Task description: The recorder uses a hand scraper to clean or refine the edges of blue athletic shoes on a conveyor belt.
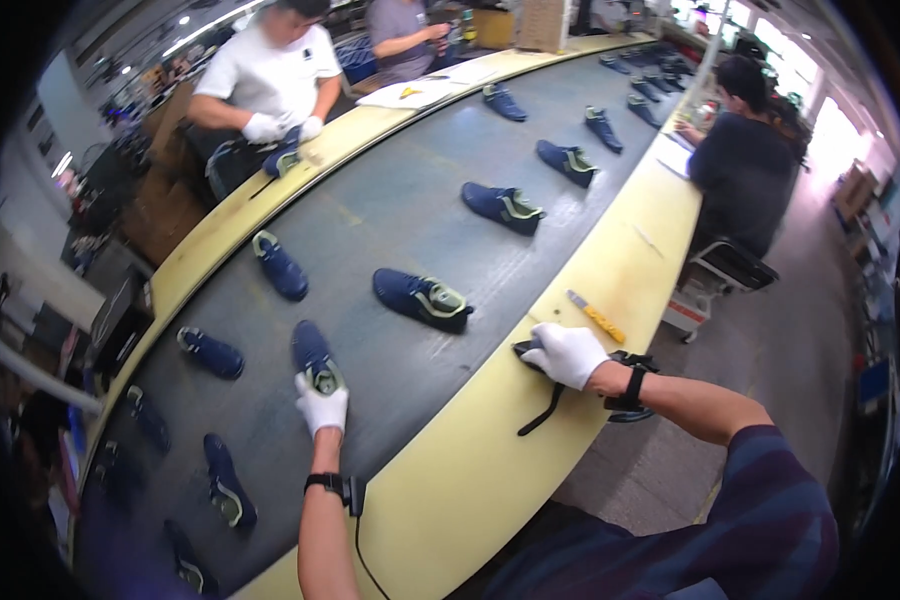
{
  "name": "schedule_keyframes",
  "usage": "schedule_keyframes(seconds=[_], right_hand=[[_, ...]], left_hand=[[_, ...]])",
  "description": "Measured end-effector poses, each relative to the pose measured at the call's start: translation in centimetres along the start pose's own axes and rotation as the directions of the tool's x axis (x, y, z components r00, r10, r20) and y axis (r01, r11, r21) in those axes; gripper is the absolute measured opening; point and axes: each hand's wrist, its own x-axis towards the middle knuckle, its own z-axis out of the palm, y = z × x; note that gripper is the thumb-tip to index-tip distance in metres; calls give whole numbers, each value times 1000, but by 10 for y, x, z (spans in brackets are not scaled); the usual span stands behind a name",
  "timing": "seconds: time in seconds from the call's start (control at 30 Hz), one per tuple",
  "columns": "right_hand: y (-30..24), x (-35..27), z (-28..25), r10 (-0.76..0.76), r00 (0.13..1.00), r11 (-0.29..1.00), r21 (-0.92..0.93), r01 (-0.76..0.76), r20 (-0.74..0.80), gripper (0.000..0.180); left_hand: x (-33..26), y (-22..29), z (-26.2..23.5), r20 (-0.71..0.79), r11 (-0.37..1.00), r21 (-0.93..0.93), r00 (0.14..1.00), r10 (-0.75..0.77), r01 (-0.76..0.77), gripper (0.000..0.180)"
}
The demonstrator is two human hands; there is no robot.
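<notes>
Gloved left hand (321,406) on blue shoe (315,358), conveyor belt (400,210)

Both arms are reaching forward bare-forearmed with dark wrist straps, white-gloved left hand (321,405) stretching straight ahead with fingers curled down, white-gloved right hand (567,354) angling in from the right, palm down, fingers pressing flat.
</notes>
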Motion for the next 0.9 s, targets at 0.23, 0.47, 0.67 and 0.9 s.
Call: schedule_keyframes(seconds=[0.23,0.47,0.67,0.9], right_hand=[[18,-1,-3,-85,979,995,27,91,-185,30],[21,-4,-9,-92,991,996,9,93,-101,36],[28,-5,-14,-64,997,998,-12,64,-39,38],[-27,-33,-32,-477,670,794,49,606,-568,22]], left_hand=[[-60,47,-21,675,196,-738,699,239,646,54],[-139,86,-53,615,330,-788,659,432,519,61],[-188,88,-63,591,325,-807,678,437,493,59],[-260,-9,-20,705,107,-696,648,289,710,69]])
